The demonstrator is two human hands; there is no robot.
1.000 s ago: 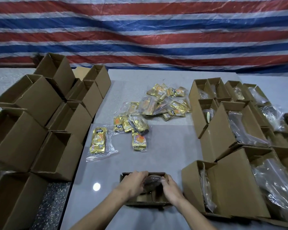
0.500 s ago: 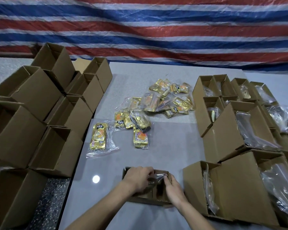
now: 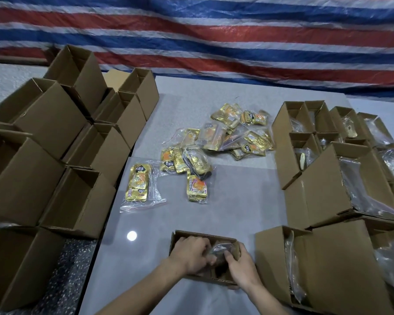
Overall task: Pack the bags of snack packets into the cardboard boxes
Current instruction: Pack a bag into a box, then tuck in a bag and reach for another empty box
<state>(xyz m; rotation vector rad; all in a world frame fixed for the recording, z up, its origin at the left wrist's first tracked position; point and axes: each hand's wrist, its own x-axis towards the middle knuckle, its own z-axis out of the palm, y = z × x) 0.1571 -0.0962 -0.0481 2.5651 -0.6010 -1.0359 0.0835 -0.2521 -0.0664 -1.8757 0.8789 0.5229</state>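
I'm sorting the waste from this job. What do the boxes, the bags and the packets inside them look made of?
Boxes: plain brown corrugated cardboard, matte, with folded flaps and raw cut edges.
Bags: thin clear plastic film, glossy and crinkled; the contents show through.
Packets: shiny gold printed wrappers, probably metallised plastic or foil laminate; the look leaves that open.

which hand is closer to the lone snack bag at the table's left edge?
Left. The left hand lies nearer the snack bag, below and right of it; the right hand sits farther right.
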